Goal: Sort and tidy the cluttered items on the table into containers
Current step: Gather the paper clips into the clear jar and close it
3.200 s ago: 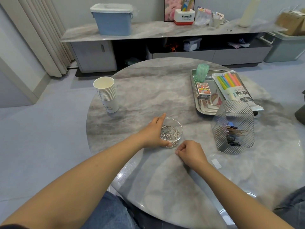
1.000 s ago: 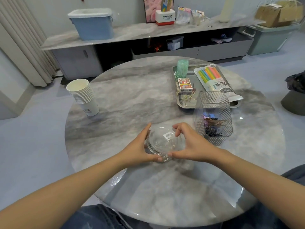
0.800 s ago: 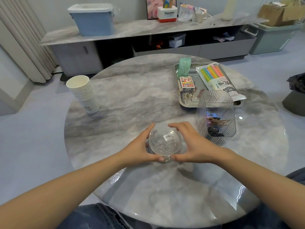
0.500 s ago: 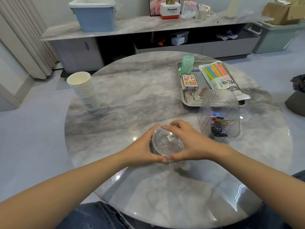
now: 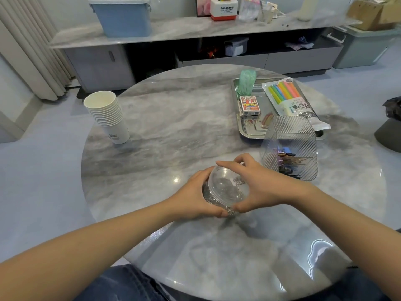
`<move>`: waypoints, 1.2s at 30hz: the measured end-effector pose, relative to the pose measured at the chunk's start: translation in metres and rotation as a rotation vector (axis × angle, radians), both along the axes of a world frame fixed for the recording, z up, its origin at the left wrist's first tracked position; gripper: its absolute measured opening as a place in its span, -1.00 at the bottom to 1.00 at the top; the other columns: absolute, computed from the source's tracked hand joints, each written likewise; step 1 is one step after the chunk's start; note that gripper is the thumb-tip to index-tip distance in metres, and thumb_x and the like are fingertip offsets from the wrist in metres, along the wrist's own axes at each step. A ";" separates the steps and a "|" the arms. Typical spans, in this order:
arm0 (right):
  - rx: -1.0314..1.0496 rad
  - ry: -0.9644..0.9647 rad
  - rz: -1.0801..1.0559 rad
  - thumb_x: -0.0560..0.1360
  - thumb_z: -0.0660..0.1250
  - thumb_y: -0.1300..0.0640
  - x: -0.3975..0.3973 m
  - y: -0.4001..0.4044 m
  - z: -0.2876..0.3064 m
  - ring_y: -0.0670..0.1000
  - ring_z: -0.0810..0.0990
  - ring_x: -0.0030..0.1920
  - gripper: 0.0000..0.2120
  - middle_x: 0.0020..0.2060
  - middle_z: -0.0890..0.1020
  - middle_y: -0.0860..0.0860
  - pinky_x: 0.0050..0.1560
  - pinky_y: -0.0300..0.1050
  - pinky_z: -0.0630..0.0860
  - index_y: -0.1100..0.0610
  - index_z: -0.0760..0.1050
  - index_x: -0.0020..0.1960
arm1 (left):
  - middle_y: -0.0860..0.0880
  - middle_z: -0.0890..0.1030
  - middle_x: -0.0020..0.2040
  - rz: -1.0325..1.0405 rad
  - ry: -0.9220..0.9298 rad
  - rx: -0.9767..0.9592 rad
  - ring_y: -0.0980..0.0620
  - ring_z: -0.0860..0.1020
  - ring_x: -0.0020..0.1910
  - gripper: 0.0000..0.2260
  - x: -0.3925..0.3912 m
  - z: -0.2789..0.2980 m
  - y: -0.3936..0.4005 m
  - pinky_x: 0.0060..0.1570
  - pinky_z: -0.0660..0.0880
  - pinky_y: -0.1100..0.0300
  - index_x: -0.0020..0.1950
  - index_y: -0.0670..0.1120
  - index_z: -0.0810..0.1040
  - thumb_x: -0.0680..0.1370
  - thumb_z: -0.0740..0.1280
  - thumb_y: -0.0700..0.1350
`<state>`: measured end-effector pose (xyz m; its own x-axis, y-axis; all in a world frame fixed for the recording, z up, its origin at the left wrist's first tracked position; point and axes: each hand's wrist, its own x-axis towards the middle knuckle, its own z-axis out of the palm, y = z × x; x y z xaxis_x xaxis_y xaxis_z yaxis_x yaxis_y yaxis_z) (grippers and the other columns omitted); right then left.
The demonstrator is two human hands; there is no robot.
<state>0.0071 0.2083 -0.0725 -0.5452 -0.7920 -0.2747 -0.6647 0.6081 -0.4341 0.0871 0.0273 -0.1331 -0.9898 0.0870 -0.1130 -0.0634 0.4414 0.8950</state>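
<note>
Clear plastic lid (image 5: 227, 185) tilted over small round container (image 5: 211, 197) of paperclips near tabletop (image 5: 173, 118) front edge, left hand (image 5: 195, 198) and right hand (image 5: 258, 185) gripping both. Risk: uneven press, lid skewing, container tipping, clips spilling.

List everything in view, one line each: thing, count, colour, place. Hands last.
clear round container: one, transparent, table front centre, lid on top
ribbed clear bin: one, transparent, right of container
metal tray: one, silver, table far right
card box: one, red and white, in tray
straw packet: one, multicoloured, tray's right side
green roll: one, tray's far end
paper cups: one stack, white, table left
blue bin: one, back counter
left hand: grips container
right hand: grips lid
</note>
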 end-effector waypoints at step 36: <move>0.131 0.170 0.085 0.26 0.44 -0.29 0.009 -0.002 0.002 -0.03 0.21 0.42 0.05 0.45 0.14 -0.02 0.32 -0.21 0.25 -0.05 -0.09 0.53 | 0.28 0.52 0.20 -0.013 0.067 0.072 0.30 0.47 0.22 -0.23 0.010 0.001 0.006 0.19 0.41 0.37 0.28 0.26 0.33 0.22 0.64 -0.13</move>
<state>0.0157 0.2064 -0.0701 -0.5252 -0.8007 -0.2883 -0.7727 0.5906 -0.2325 0.0969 0.0329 -0.1318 -0.9936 0.1059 -0.0400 0.0028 0.3761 0.9266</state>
